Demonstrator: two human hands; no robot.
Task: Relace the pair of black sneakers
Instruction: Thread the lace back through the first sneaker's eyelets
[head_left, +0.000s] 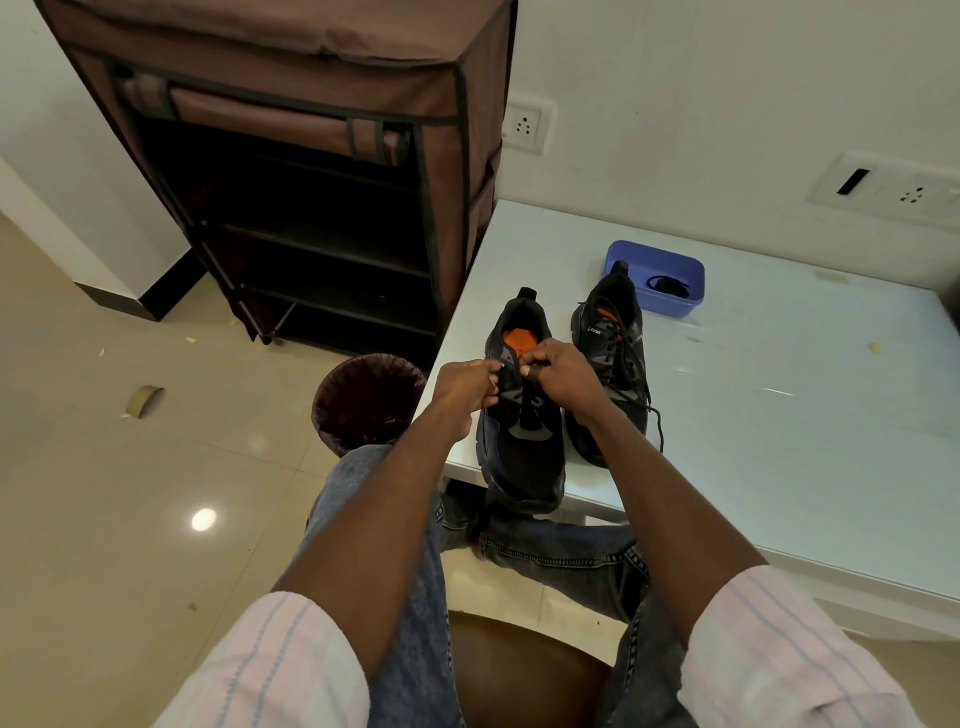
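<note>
Two black sneakers with orange insoles stand side by side at the near left corner of the white table (779, 415). On the left sneaker (524, 447), whose toe overhangs the table edge, both of my hands work at the upper eyelets. My left hand (465, 387) pinches the shoe's left eyelet edge. My right hand (563, 374) pinches a black lace end at the tongue. The right sneaker (615, 343) is laced, with a loose lace end (658, 426) trailing onto the table.
A blue plastic tray (662, 270) holding a coiled black lace sits behind the right sneaker. A brown fabric shoe rack (322, 171) stands left of the table, with a dark waste bin (363, 400) in front of it. My jeans-clad legs and a brown stool (519, 670) are below.
</note>
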